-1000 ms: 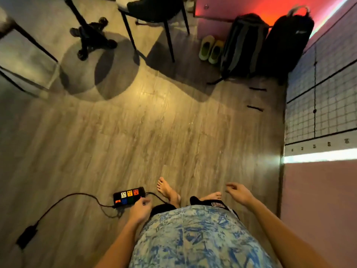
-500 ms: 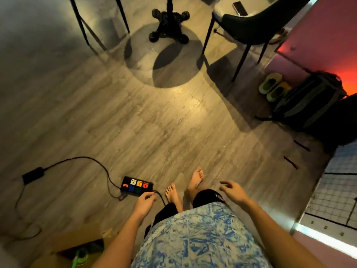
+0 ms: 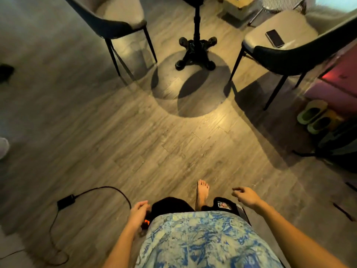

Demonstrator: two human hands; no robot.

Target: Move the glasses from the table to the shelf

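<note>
The floor (image 3: 116,144) of grey wood planks fills the view. On it the black pedestal (image 3: 196,53) of a worktop is the landmark; the top itself and any glasses are out of view. One chair (image 3: 114,22) stands left of the pedestal, another (image 3: 286,47) right of it with a phone (image 3: 274,38) lying on its seat. Slippers (image 3: 314,117) sit further right of the pedestal, beyond that chair. Well nearer than the pedestal a person in a blue patterned shirt (image 3: 202,240) stands barefoot. The left hand (image 3: 138,213) hangs empty with fingers loosely curled; the right hand (image 3: 246,196) is empty too, fingers relaxed and half open. A black cable (image 3: 108,190) loops left of the left hand.
</note>
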